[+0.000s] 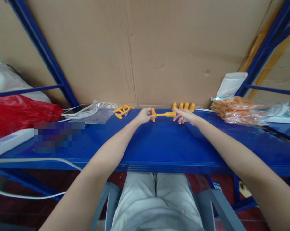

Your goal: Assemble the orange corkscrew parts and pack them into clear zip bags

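Observation:
Between my hands, just above the blue table, lies an orange T-handled tool (166,114), held level, with a twisted shaft and a thicker smooth right part. My left hand (144,116) is closed, pinching it at the crossbar on its left end. At its right end my right hand (185,116) grips it between thumb and fingers, covering the tip. Left of my left hand lie several orange T-shaped handles (123,111) with thin metal spirals. Behind my right hand several orange rounded caps (186,105) stand in a row, partly hidden by it.
A clear plastic bag of orange parts (238,110) lies at the right. To the left are a clear empty bag (100,117), a white coiled cable (88,110) and a red bag (24,112). Cardboard (178,48) backs the blue table (164,147).

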Motion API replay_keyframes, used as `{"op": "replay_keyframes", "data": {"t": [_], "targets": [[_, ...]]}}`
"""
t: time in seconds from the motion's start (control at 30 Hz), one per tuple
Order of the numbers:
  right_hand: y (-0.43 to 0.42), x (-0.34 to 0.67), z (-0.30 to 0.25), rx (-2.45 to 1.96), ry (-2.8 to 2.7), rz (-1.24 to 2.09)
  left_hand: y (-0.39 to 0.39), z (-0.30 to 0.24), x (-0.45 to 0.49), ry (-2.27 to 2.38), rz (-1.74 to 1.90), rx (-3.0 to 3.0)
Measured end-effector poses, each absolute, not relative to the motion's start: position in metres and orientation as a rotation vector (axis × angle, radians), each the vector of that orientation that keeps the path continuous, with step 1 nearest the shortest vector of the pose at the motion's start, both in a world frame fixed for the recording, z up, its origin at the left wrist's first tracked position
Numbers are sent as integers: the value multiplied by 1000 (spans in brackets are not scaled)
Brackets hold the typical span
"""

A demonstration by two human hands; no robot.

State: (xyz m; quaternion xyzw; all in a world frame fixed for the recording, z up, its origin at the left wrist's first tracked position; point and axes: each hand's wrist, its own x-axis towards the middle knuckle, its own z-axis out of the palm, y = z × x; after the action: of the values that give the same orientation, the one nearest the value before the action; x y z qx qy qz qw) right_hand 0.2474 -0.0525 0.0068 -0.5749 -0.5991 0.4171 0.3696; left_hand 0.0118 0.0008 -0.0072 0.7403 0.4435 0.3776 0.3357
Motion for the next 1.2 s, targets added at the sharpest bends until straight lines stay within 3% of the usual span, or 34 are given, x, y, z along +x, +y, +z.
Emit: {"op": "replay_keyframes", "data": {"t": [0.2, 0.77, 1.03, 1.2], "targets": [[-53, 258, 8, -1297, -1558, 1200, 2, -9, 11, 1165, 982, 1941], [-56, 228, 4, -1532, -1414, 949, 1, -7, 11, 1141, 970, 1958], [-58, 241, 10, -1313, -1481, 1255, 3, -10, 9, 1155, 993, 1921], [-57, 247, 9, -1303, -1579, 1180, 6, -12, 7, 1126, 1008, 1908]]}}
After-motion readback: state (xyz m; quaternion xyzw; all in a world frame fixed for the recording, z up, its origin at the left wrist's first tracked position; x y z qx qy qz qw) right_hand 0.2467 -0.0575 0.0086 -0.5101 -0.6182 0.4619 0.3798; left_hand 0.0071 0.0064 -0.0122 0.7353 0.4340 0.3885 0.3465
